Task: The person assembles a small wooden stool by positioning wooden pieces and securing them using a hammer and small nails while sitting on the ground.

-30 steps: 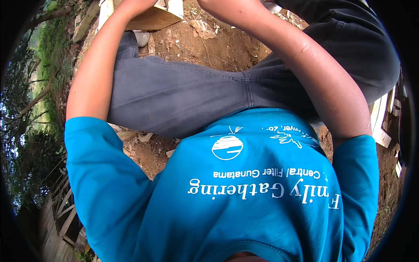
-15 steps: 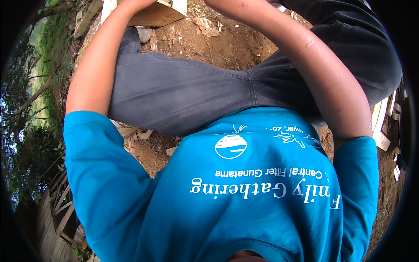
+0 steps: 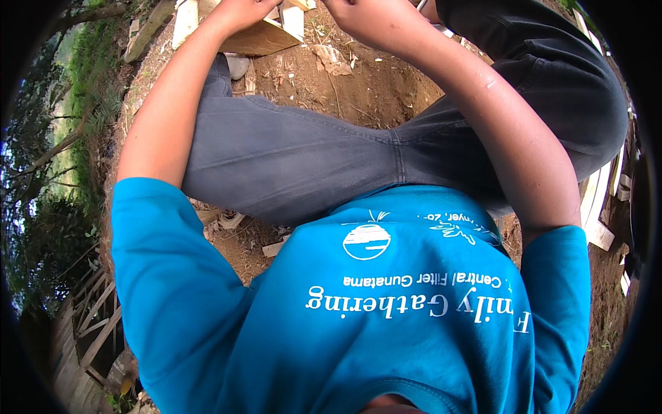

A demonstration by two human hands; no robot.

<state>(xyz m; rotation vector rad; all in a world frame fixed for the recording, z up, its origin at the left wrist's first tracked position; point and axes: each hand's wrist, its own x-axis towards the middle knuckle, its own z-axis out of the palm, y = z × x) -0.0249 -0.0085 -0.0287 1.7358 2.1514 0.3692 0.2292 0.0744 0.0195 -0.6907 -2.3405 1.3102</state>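
Observation:
Both of my hands are at the top edge of the head view, which cuts off most of the fingers. My left hand is over a brown wooden board that has pale wood strips joined to it. Its visible fingers are bent and close together; what they hold is out of sight. Across a small gap, my right hand is closed, knuckles bent, and its grip is also cut off by the edge. Below the hands lies bare brown soil with a dry leaf on it.
My legs in dark grey trousers are folded around the work area. Pale wood strips lie at the right, and a wood offcut is beside my left thigh. Plants and a slatted wooden structure stand at the left.
The view has shifted slightly, so the hands, board and legs appear a little lower and more of both hands shows. The hands remain near the wooden board.

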